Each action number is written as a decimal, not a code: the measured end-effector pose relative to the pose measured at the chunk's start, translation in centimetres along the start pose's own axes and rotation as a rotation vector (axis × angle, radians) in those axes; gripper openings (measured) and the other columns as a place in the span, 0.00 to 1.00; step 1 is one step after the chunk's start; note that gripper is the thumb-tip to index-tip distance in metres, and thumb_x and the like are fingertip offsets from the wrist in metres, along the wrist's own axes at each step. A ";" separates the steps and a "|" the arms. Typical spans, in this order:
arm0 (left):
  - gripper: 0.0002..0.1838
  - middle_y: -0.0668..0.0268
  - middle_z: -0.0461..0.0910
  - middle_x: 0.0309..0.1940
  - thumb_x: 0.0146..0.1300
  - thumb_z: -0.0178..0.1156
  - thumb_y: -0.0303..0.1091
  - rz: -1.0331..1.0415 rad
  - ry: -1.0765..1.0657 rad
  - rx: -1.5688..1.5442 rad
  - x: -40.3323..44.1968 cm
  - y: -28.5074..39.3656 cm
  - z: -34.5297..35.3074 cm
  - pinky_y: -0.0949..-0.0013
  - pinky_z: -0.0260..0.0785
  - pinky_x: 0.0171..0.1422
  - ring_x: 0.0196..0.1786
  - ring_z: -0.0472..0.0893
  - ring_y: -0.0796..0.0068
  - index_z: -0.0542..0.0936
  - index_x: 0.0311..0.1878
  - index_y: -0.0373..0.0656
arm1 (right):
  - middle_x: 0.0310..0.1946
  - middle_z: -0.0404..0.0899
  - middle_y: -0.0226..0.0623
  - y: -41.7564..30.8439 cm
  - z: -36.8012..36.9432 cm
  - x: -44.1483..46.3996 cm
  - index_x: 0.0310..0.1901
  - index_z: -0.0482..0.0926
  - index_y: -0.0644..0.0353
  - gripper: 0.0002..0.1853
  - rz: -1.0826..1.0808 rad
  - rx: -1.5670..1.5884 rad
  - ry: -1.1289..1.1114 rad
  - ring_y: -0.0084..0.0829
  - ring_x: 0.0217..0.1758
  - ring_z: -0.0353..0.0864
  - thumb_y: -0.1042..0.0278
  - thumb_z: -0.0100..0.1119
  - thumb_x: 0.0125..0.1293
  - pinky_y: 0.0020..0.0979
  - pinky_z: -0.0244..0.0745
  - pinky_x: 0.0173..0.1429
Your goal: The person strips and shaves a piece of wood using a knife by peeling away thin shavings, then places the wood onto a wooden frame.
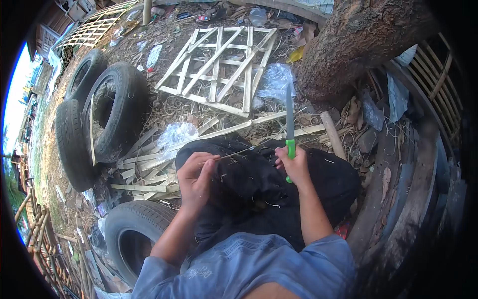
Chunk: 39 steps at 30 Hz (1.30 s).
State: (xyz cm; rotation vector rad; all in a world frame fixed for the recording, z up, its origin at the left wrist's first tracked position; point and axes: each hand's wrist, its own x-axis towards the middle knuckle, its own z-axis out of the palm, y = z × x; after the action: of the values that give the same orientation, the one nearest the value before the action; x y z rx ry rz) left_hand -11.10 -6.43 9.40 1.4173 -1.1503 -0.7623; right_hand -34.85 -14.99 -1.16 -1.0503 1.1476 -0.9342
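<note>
My right hand [295, 165] is closed round the green handle of a knife [290, 114], whose blade points up and away from me. In my left hand [197, 175], thumb and fingers pinch the end of a thin strip [234, 153], which runs over my lap toward the knife. Whether the strip's far end touches my right hand is too small to tell. Both hands are above my dark trousers [254, 174]. Beyond them a lattice frame of pale slats [216, 67] lies on the ground.
Several tires [132, 107] lie or lean at the left, one [117, 234] close to my left arm. Split slats [139, 188] and a clear plastic bag [177, 137] are by my left knee. A tree trunk [353, 45] rises upper right, near a short wooden stick [332, 132].
</note>
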 end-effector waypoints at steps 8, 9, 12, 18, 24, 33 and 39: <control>0.13 0.62 0.80 0.37 0.68 0.55 0.33 -0.092 0.197 -0.260 -1.4 -0.9 -1.8 0.71 0.67 0.49 0.40 0.76 0.75 0.83 0.38 0.31 | 0.43 0.79 0.47 -1.0 1.8 -1.1 0.31 0.70 0.63 0.11 -0.209 0.251 0.031 0.29 0.38 0.83 0.70 0.63 0.64 0.28 0.83 0.33; 0.13 0.62 0.80 0.37 0.68 0.55 0.33 -0.094 0.205 -0.262 -1.6 -1.1 -2.0 0.71 0.67 0.49 0.40 0.76 0.75 0.83 0.38 0.31 | 0.45 0.78 0.49 -1.1 1.9 -1.3 0.30 0.68 0.61 0.12 -0.302 0.242 0.027 0.31 0.39 0.83 0.69 0.63 0.65 0.29 0.84 0.33; 0.13 0.62 0.80 0.37 0.68 0.55 0.32 -0.079 0.309 -0.362 -2.2 -1.5 -3.1 0.71 0.66 0.51 0.41 0.76 0.76 0.83 0.37 0.32 | 0.47 0.77 0.52 -1.9 2.8 -2.5 0.31 0.64 0.58 0.14 -0.363 0.236 0.042 0.33 0.39 0.84 0.70 0.63 0.65 0.30 0.84 0.33; 0.11 0.62 0.79 0.37 0.67 0.55 0.31 -0.022 0.167 -0.340 -2.7 -2.0 -4.8 0.70 0.64 0.53 0.42 0.74 0.74 0.82 0.38 0.33 | 0.46 0.78 0.53 -3.3 4.1 -3.6 0.31 0.63 0.57 0.14 -0.298 0.422 0.073 0.33 0.37 0.85 0.75 0.61 0.64 0.31 0.84 0.32; 0.07 0.61 0.78 0.38 0.66 0.55 0.27 0.054 -0.024 -0.100 -2.8 -1.8 -4.2 0.68 0.64 0.54 0.46 0.73 0.70 0.81 0.38 0.34 | 0.35 0.81 0.45 -3.6 3.2 -4.3 0.30 0.63 0.54 0.14 -0.231 0.544 0.247 0.31 0.28 0.84 0.78 0.61 0.63 0.31 0.84 0.28; 0.02 0.64 0.78 0.31 0.58 0.58 0.24 0.240 -0.013 0.455 -0.8 -0.9 -1.2 0.64 0.62 0.52 0.42 0.74 0.63 0.79 0.33 0.42 | 0.32 0.82 0.47 -2.4 1.8 -6.0 0.26 0.61 0.58 0.16 -0.376 0.168 0.312 0.28 0.29 0.83 0.83 0.59 0.63 0.29 0.82 0.33; 0.03 0.67 0.78 0.31 0.52 0.62 0.28 0.361 -0.092 0.757 0.1 -0.9 1.0 0.62 0.61 0.53 0.45 0.74 0.63 0.79 0.31 0.44 | 0.31 0.82 0.42 -1.7 0.4 -6.3 0.25 0.65 0.61 0.14 -0.394 -0.041 0.322 0.26 0.30 0.84 0.81 0.61 0.63 0.26 0.81 0.30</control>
State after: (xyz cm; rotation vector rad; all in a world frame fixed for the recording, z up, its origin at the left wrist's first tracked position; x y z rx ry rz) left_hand -11.80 -6.91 8.33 1.7075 -1.8201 -0.1205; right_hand -35.67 -9.36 2.01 -1.2138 1.2471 -1.4361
